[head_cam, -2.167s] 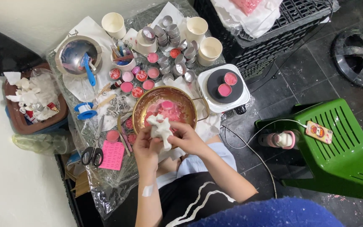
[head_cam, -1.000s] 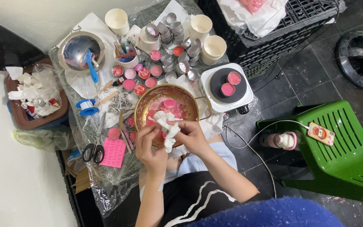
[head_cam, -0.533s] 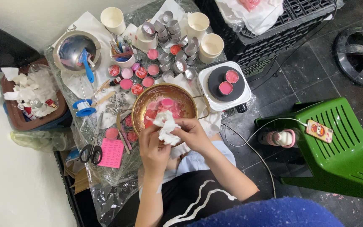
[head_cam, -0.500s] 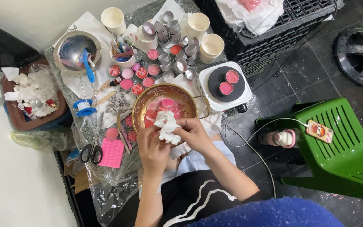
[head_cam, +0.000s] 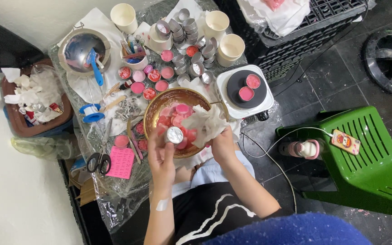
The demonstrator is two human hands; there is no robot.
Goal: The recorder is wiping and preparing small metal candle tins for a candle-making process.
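A small round tin is pinched in the fingers of the left hand, its silver face turned up, just over the near rim of the brass bowl. A crumpled white tissue is gripped in the closed right hand, beside the tin and close to it; whether the two touch cannot be told. Both are held above the lap, at the near edge of the low table, which is covered in clear plastic. In the bowl, several pink-filled tins are seen lying loose, apparently waiting for the same wiping, so the work is judged to be somewhere in the middle. To the left of the bowl, scissors and a pink card are laid near the edge. Just right of the bowl, two filled pink tins are set on a small hotplate. Farther back, more filled tins are ranged in rows, and behind them a cluster of empty silver tins is stacked, which suggests filling is left to do as well. A steel bowl with a blue spatula and some cream cups are placed at the far edge.
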